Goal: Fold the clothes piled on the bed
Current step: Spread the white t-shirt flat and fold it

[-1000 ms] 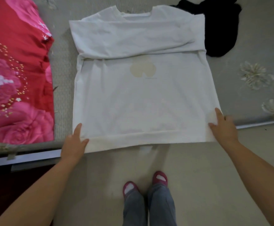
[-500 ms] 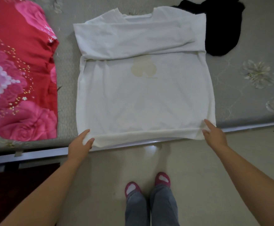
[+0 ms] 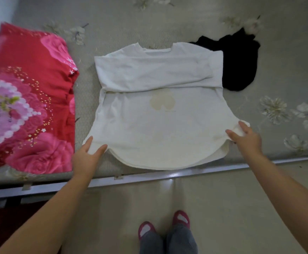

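A white long-sleeved shirt [image 3: 158, 114] lies flat on the grey flowered bed [image 3: 286, 74], with both sleeves folded across its chest and a faint print showing through the middle. My left hand [image 3: 87, 154] pinches the shirt's bottom left corner. At the bottom right corner my right hand [image 3: 244, 138] grips the hem, bunched between thumb and fingers. Both corners are raised a little, so the hem sags in a curve between them. A crumpled black garment [image 3: 241, 61] lies past the shirt's right shoulder.
A red and pink rose-printed quilt [image 3: 26, 99] is folded on the left of the bed. The bed's metal edge rail [image 3: 167, 176] runs across in front of me. My feet in pink slippers [image 3: 163, 224] stand on the pale floor.
Both hands have lifted the hem corners off the bed edge and moved them forward over the shirt. The hem, straight before, now curves downward between them.
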The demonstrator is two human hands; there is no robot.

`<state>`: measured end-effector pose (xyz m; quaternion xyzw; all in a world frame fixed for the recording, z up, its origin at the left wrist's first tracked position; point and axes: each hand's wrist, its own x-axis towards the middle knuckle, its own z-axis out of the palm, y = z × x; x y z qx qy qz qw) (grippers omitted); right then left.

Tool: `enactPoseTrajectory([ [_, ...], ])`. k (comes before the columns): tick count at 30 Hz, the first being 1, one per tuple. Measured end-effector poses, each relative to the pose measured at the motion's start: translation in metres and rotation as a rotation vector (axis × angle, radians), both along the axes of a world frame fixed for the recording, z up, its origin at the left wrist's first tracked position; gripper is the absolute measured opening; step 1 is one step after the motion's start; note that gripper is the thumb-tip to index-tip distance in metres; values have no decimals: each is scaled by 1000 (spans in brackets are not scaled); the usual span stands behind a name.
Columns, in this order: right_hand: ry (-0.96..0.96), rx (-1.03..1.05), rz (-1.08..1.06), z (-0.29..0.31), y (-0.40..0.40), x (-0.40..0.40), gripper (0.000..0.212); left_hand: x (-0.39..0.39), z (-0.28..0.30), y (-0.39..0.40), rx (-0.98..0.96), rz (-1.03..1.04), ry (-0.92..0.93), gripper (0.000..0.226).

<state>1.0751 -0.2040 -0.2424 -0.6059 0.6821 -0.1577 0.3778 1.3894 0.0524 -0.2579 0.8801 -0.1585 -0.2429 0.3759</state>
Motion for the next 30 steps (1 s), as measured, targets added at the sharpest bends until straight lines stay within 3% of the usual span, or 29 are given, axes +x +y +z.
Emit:
enactPoseTrajectory([
  [4,85,-90,83,44,-32,31,77,23,42,-36,-33,-73,-140,86],
  [10,-21,-142,27,69,-113,88,82,71,72,-125,-31,-47,-203,90],
  [22,-458,44,-183,16,-355,232,84,205,28,-324,5,33,-224,93],
  [24,-527,87,-293,2,-388,253,77,227,15,-348,10,74,-215,89],
  [27,-620,145,-399,-12,-427,279,20,269,-6,-383,-23,158,-149,79],
  [28,-578,139,-363,-15,-436,287,13,287,-15,-396,-67,201,-95,79],
  [30,-472,90,-191,-29,-448,301,32,314,-28,-421,-240,274,24,87],
])
